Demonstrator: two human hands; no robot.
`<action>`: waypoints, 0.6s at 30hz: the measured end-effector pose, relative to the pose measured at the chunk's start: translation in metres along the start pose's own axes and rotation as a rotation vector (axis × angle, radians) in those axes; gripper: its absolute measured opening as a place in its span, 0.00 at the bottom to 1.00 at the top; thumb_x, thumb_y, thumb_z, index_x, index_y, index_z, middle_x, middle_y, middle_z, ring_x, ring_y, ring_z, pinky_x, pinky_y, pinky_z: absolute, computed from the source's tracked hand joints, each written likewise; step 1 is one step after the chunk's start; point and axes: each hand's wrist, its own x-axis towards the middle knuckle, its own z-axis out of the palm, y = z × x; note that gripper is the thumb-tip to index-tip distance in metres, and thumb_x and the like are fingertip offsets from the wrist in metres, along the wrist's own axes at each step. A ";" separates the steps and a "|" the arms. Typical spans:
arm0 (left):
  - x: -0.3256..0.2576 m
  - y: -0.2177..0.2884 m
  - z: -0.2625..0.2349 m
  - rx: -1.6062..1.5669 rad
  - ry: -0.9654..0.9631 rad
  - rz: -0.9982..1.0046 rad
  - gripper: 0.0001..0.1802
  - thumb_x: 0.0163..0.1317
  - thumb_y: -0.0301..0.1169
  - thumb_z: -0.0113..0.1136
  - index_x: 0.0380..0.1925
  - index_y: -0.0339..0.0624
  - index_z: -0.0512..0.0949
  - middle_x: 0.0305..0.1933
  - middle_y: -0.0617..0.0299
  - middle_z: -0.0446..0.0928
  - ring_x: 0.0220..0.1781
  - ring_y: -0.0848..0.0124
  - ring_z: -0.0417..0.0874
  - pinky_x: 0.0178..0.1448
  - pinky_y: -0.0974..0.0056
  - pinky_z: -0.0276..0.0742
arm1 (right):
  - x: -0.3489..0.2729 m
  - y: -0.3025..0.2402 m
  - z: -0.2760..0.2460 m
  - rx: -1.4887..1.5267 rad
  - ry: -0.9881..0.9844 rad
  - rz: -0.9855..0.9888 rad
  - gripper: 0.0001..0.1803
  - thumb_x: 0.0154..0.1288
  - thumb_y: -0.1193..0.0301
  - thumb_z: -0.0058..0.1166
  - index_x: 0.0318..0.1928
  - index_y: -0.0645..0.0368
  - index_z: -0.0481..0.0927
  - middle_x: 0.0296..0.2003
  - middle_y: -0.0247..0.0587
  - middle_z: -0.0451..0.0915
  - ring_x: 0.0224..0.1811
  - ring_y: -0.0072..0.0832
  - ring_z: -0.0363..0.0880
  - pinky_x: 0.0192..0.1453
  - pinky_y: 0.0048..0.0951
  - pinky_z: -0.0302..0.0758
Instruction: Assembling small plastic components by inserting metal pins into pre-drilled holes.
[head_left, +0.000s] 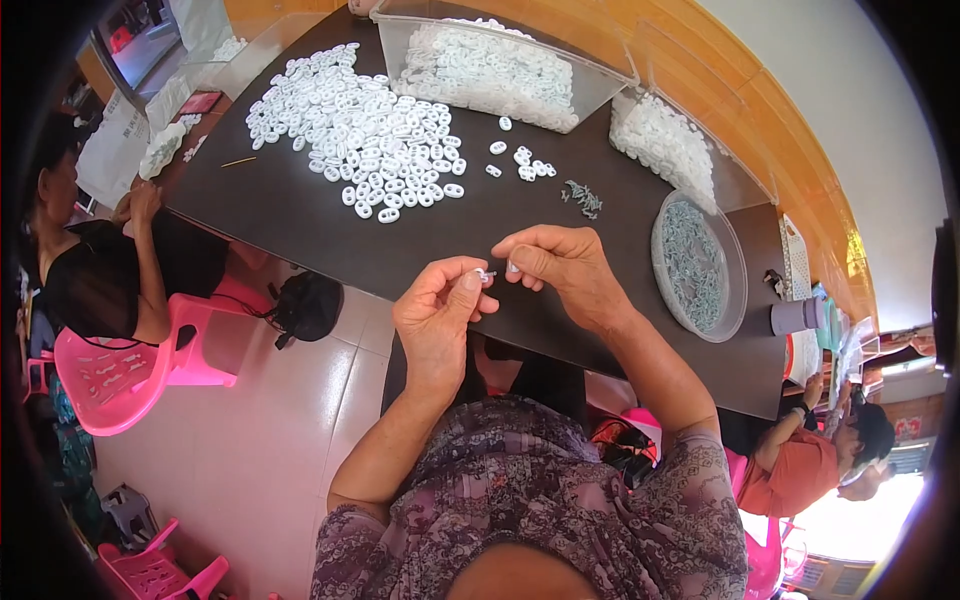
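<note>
Above the table's near edge, my left hand (pixel 440 315) pinches a small white plastic piece (pixel 482 274) between thumb and index finger. A thin grey pin (pixel 491 274) sticks out of that piece toward the right. My right hand (pixel 565 270) is closed close beside it, with a tiny white piece (pixel 513 267) at the pinched fingertips, mostly covered by them. A small gap separates the two hands. Beyond them lie a few joined white pieces (pixel 526 172) and a little heap of grey pins (pixel 583 198).
White oval two-hole pieces (pixel 375 140) spread over the dark table (pixel 310 230) at the left. Clear bins (pixel 610 65) of white parts stand at the back. A round tray (pixel 738 290) of grey pins sits right. Other people (pixel 95 270) sit at both sides.
</note>
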 end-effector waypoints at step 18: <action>-0.010 -0.001 0.002 -0.013 -0.020 -0.028 0.10 0.63 0.26 0.55 0.42 0.31 0.76 0.30 0.56 0.79 0.24 0.75 0.79 0.29 0.75 0.71 | -0.009 -0.001 0.003 -0.007 0.035 -0.047 0.09 0.60 0.78 0.55 0.42 0.66 0.80 0.33 0.34 0.80 0.35 0.18 0.76 0.40 0.19 0.72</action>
